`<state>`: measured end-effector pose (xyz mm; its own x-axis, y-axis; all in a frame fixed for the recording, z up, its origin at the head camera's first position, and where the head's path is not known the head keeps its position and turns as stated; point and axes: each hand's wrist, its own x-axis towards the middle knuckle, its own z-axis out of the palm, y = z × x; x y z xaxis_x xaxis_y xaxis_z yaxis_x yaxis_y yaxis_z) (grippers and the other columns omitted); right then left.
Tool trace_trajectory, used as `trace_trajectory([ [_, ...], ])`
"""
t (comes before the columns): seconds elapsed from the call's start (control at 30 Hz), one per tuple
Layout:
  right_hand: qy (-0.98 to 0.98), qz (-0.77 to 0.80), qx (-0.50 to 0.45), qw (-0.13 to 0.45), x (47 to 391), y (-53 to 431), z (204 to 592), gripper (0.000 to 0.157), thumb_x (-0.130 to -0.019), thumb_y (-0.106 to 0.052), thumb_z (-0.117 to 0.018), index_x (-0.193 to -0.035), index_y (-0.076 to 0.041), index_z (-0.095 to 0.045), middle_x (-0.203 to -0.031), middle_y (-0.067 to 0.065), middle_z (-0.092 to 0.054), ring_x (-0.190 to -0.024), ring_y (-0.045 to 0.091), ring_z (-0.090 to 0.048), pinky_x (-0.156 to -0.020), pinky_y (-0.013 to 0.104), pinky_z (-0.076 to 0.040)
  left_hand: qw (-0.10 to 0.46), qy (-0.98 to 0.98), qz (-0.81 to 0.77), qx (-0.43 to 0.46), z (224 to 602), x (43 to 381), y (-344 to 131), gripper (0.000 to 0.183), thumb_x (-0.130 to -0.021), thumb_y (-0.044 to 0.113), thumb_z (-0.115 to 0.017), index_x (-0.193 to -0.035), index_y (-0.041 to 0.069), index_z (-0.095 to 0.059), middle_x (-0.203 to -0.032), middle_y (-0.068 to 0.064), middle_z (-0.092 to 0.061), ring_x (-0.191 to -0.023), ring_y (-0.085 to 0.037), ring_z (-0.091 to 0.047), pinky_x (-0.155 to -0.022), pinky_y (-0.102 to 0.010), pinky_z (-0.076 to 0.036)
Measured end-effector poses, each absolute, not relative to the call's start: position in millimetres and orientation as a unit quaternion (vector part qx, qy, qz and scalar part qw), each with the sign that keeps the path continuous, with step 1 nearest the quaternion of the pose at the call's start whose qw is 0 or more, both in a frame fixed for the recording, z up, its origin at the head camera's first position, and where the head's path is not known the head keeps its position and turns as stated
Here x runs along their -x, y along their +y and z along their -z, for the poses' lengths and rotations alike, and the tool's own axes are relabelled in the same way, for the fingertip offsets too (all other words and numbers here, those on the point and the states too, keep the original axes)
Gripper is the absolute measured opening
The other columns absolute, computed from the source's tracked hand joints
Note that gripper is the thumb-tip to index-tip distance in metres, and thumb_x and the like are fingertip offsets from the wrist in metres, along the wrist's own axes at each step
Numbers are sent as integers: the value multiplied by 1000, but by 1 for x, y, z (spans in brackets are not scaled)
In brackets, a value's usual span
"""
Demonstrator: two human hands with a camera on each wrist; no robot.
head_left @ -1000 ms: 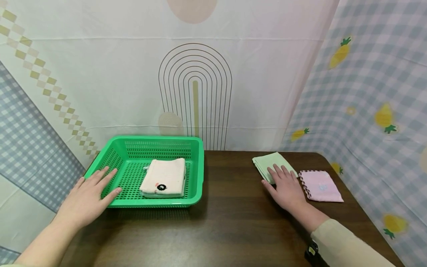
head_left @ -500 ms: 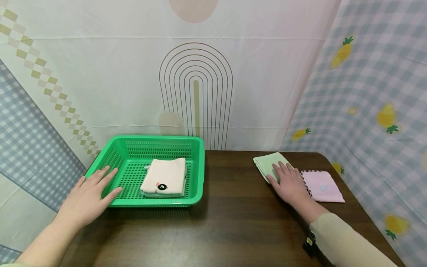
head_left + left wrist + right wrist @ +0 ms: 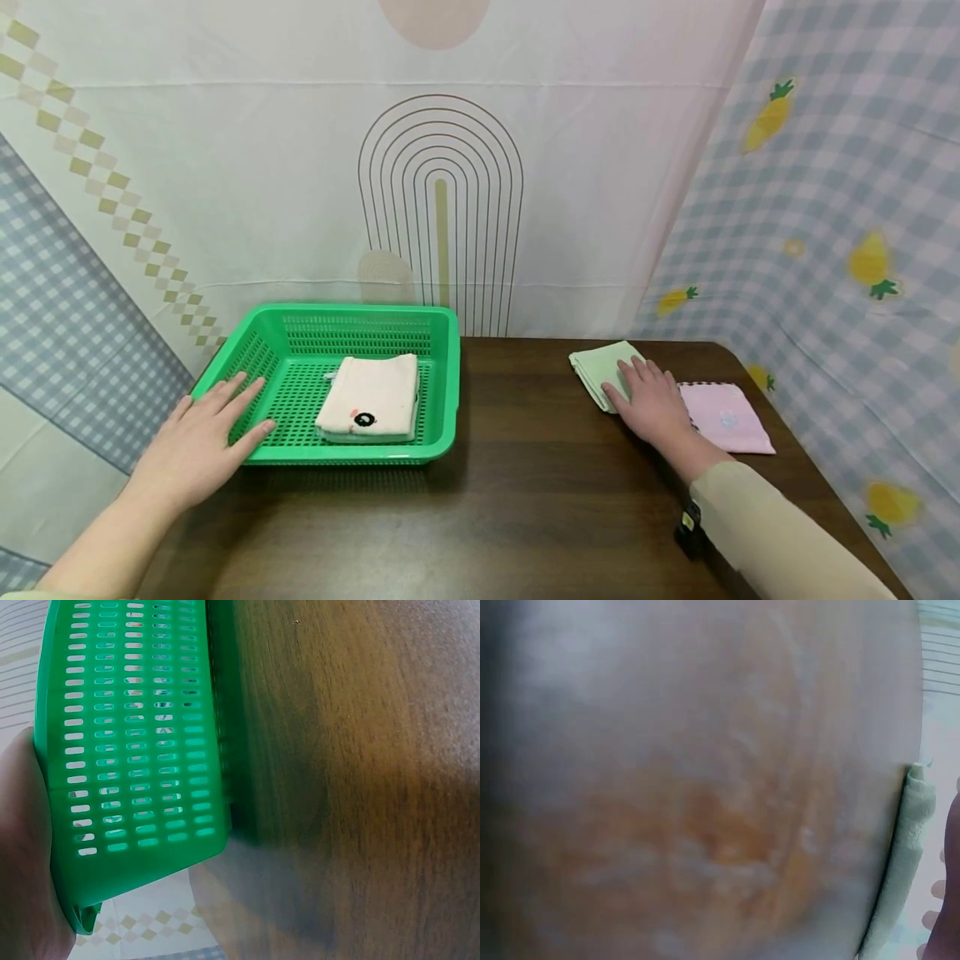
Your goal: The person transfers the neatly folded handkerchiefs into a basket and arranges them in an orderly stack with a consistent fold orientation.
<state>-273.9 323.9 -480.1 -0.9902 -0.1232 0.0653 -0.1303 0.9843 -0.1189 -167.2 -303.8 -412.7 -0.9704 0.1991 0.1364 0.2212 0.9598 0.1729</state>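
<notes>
My left hand (image 3: 189,446) rests with spread, fairly straight fingers over the front left corner of a green plastic basket (image 3: 453,408). Inside the basket lies a folded cream towel (image 3: 371,392) with a black round patch, and a pale layer shows under it. On the right side of the table, my right hand (image 3: 652,408) lies over the right part of a folded light green towel (image 3: 602,365), its fingers partly bent and the thumb near the towel's front edge. In the right wrist view the towel's folded edge (image 3: 907,847) shows beside the fingers.
A folded pink towel (image 3: 726,417) with a checked border lies beside my right hand, partly covered by it. The dark wooden table (image 3: 517,500) ends at a pale patterned curtain (image 3: 585,192) behind, with a checked curtain (image 3: 810,292) along its right.
My right hand has slid slightly to the right over the green towel, uncovering more of its left part and hiding more of the pink towel's border. The left hand keeps its place.
</notes>
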Motion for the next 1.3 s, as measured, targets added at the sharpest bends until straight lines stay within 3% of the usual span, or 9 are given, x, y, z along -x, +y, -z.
trace_trajectory([
  [0.37,-996,-68,-50,9,286,328,470,81,-101,-62,-36,-151,1,-37,-154,32,-29,-141,50,-24,-114,67,-15,61,-988,96,107,411,166,-303,75,-100,58,-44,-159,17,-24,-159,-22,-27,-141,-49,-27,-116,-66,0],
  [0.57,-996,-75,-40,-4,295,332,466,80,-100,-60,-41,-149,4,-39,-151,35,-31,-137,53,-30,-111,66,-24,58,-988,96,107,410,166,-302,75,-100,60,-42,-160,18,-23,-159,-22,-26,-141,-49,-27,-117,-63,3],
  [0.73,-996,-80,-27,-21,301,334,463,82,-99,-61,-42,-149,4,-38,-150,36,-31,-134,54,-33,-109,65,-30,63,-988,94,107,410,165,-302,75,-101,59,-43,-160,17,-23,-159,-22,-27,-141,-48,-28,-118,-62,4],
  [1.3,-992,-104,-1,-78,320,339,457,85,-98,-62,-41,-151,4,-33,-149,36,-31,-133,56,-33,-101,70,-33,67,-987,96,109,411,166,-302,73,-101,56,-46,-159,17,-25,-158,-22,-28,-141,-47,-28,-118,-62,3],
])
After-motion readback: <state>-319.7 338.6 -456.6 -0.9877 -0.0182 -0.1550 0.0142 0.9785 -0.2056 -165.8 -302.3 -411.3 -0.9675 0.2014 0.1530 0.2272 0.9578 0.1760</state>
